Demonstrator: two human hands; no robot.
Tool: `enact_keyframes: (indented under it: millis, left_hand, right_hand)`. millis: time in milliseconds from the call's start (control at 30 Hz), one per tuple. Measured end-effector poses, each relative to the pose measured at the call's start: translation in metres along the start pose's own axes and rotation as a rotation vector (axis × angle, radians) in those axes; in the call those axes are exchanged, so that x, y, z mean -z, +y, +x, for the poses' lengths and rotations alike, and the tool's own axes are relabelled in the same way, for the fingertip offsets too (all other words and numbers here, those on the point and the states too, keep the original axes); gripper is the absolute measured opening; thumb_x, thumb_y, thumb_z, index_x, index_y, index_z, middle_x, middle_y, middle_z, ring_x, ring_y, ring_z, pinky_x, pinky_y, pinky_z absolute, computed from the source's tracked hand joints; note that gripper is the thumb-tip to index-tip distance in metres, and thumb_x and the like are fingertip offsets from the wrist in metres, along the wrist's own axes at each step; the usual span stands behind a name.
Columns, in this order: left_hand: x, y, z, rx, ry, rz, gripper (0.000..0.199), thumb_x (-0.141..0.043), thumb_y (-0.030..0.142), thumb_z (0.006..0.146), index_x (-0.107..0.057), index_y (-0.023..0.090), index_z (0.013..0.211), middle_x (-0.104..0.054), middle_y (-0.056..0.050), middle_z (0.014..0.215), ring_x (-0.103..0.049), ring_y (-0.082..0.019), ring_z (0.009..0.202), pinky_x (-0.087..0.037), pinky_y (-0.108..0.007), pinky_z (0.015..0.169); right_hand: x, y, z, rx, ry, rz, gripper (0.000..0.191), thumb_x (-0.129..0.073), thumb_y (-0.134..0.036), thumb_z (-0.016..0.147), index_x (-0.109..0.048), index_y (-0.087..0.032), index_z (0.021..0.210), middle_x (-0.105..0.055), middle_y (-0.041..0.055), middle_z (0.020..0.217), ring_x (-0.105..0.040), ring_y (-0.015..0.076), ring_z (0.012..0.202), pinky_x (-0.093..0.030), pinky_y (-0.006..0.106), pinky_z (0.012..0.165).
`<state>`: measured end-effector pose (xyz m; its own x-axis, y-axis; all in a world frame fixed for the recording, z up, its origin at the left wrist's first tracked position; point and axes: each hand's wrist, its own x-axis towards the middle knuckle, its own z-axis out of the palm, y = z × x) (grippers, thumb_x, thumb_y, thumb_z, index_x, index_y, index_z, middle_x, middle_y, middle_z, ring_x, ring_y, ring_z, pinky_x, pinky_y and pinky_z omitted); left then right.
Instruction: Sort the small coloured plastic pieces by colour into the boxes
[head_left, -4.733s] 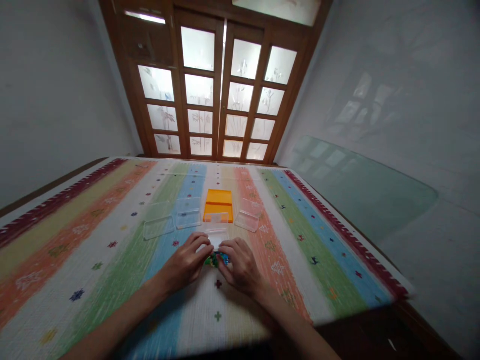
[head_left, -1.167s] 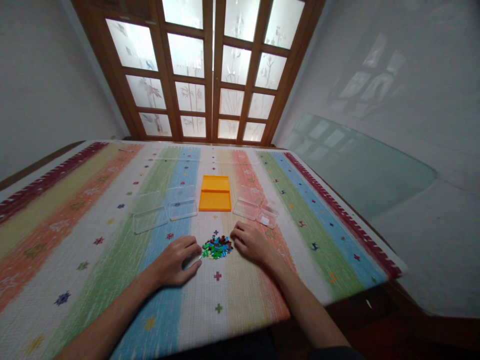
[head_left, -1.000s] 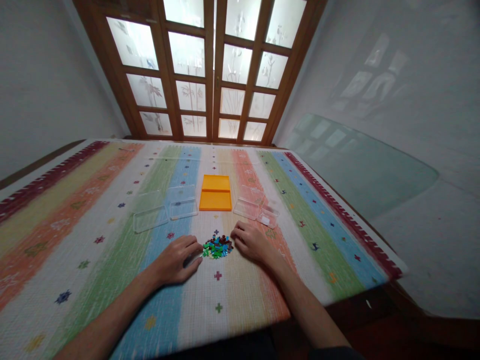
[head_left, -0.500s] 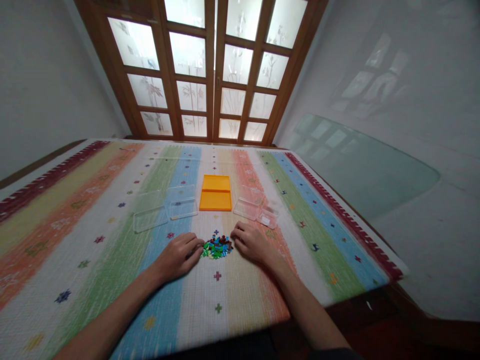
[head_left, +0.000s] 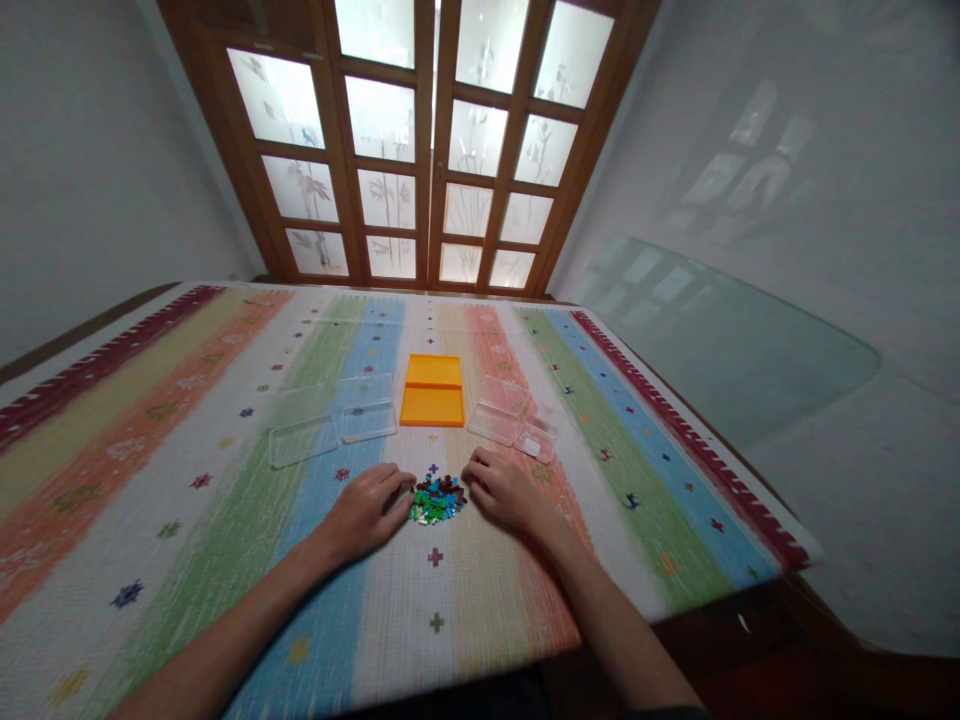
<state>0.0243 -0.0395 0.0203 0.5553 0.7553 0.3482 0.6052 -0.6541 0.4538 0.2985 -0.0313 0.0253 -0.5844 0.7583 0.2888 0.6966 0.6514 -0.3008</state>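
My left hand [head_left: 370, 508] and right hand [head_left: 506, 490], fingers curled, flank a heap of small, glossy, blue, green and dark-red plastic-looking pieces [head_left: 438, 500].
Whether either pinches one, I cannot tell. On the multicolour-striped cloth [head_left: 225, 540], they look light, stiff, slippery; best pinched singly by opposite edges.

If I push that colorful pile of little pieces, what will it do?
The pile of pieces would probably spread apart, since it's many small bits heaped together. Each bit is likely light, being so tiny next to the left hand. They might slide a little too, because some look shiny.
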Motion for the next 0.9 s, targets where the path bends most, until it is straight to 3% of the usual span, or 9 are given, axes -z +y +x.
enact_keyframes:
  millis: [233, 567, 733, 900]
  left_hand:
    - [0.004, 0.004, 0.006, 0.076, -0.057, -0.057, 0.026, -0.047, 0.031, 0.098, -0.070, 0.019, 0.095, -0.066, -0.007, 0.085, -0.063, -0.019, 0.080, -0.050, -0.030, 0.073]
    - [0.019, 0.001, 0.006, 0.156, -0.039, -0.127, 0.024, -0.048, 0.033, 0.096, -0.065, 0.018, 0.088, -0.066, -0.005, 0.084, -0.062, -0.019, 0.076, -0.050, -0.031, 0.073]
    - [0.025, 0.001, 0.008, 0.101, -0.113, -0.117, 0.028, -0.047, 0.027, 0.095, -0.072, 0.019, 0.106, -0.068, -0.007, 0.096, -0.065, -0.020, 0.089, -0.051, -0.031, 0.081]
    - [0.022, 0.000, 0.010, 0.063, -0.155, -0.075, 0.026, -0.047, 0.025, 0.094, -0.073, 0.019, 0.095, -0.066, -0.007, 0.094, -0.063, -0.021, 0.090, -0.050, -0.030, 0.081]
  right_hand:
    - [-0.001, 0.002, 0.001, -0.005, -0.002, 0.019, 0.017, -0.054, -0.004, 0.085, -0.064, -0.018, 0.088, -0.059, 0.0048, 0.089, -0.056, 0.0173, 0.080, -0.042, 0.028, 0.073]
    - [-0.001, 0.001, 0.001, -0.015, -0.010, 0.031, 0.018, -0.053, -0.003, 0.084, -0.065, -0.016, 0.088, -0.059, 0.0050, 0.089, -0.055, 0.0164, 0.079, -0.041, 0.027, 0.072]
    - [-0.002, 0.002, 0.001, -0.022, -0.001, 0.023, 0.018, -0.052, -0.004, 0.084, -0.065, -0.017, 0.088, -0.059, 0.0048, 0.089, -0.055, 0.0169, 0.080, -0.042, 0.028, 0.073]
    - [-0.003, 0.003, 0.001, -0.012, 0.007, 0.014, 0.019, -0.051, -0.005, 0.084, -0.064, -0.018, 0.088, -0.060, 0.0050, 0.089, -0.055, 0.0171, 0.080, -0.042, 0.028, 0.072]
